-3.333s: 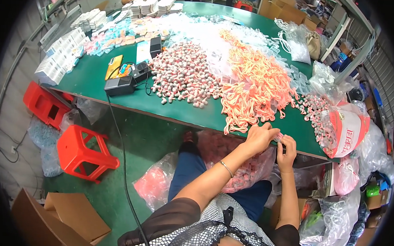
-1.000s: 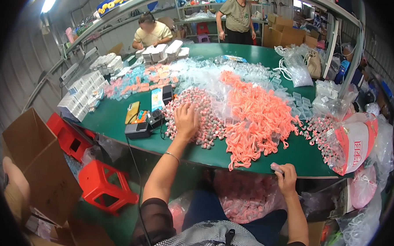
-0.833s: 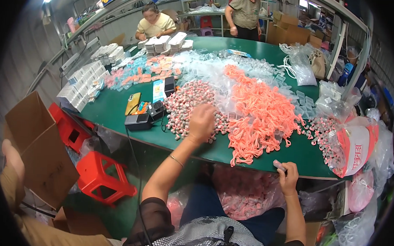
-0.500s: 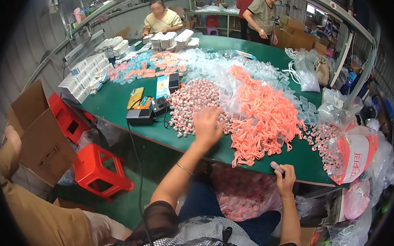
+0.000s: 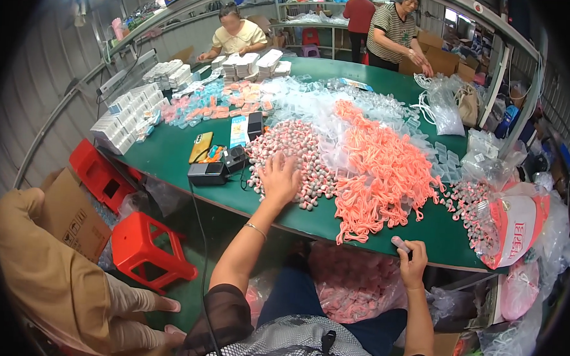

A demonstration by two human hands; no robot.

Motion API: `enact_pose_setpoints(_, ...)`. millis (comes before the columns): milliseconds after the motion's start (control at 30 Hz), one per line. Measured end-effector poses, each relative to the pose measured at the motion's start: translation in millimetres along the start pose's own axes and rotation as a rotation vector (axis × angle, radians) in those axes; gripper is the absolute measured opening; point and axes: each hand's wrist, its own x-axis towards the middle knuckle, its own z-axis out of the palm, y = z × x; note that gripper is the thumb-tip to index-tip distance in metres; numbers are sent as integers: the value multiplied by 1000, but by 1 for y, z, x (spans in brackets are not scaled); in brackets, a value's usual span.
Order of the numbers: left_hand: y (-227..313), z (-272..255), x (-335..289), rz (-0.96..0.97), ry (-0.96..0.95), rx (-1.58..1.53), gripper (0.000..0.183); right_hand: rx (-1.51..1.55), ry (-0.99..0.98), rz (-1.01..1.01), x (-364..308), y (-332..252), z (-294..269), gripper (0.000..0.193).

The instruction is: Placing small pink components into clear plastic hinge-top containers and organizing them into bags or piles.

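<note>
My left hand [image 5: 280,178] lies with its fingers spread on the near side of a heap of small pink-and-grey rounded pieces [image 5: 289,138]. I see nothing gripped in it, though what lies under the palm is hidden. Low at the table's front edge, my right hand [image 5: 414,265] is closed, with a small pale pink rounded piece [image 5: 399,243] sticking out between thumb and fingers. Between the two hands, beyond the front edge, lies a large tangle of coral-orange cords [image 5: 380,176] on the green table [image 5: 308,225].
Clear plastic cases [image 5: 377,106] spread behind the cords. White box stacks [image 5: 119,125] stand at the left, near a black device [image 5: 207,173] whose cable hangs down. A red stool [image 5: 151,248], a carton [image 5: 80,217] and a tan-clothed person [image 5: 52,269] are on the left. A red-and-white bag [image 5: 518,220] sits right.
My left hand has moved left across the heap of pieces. My right hand stays nearly still with its piece. At the left, the tan-clothed person and the carton have shifted.
</note>
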Motion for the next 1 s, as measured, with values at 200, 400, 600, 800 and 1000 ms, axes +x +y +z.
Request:
enact_pose_setpoints(200, 84, -56, -10, 237, -105, -627, 46, -10, -5, 10, 0, 1, -2, 27)
enact_pose_setpoints(400, 189, -96, -62, 592, -507, -1049, 34, 111, -176, -67, 14, -41, -12, 28)
enact_pose_setpoints(600, 192, -94, -84, 492, -531, -1253, 25, 176, -213, -26, 8, -50, -23, 26)
enact_pose_setpoints(800, 186, -111, -100, 406, -546, -1208, 22, 281, -298, 116, 4, -71, -26, 24)
enact_pose_setpoints(1000, 184, -104, -113, 351, -527, -1287, 17, 242, -297, 134, -2, -78, -20, 18)
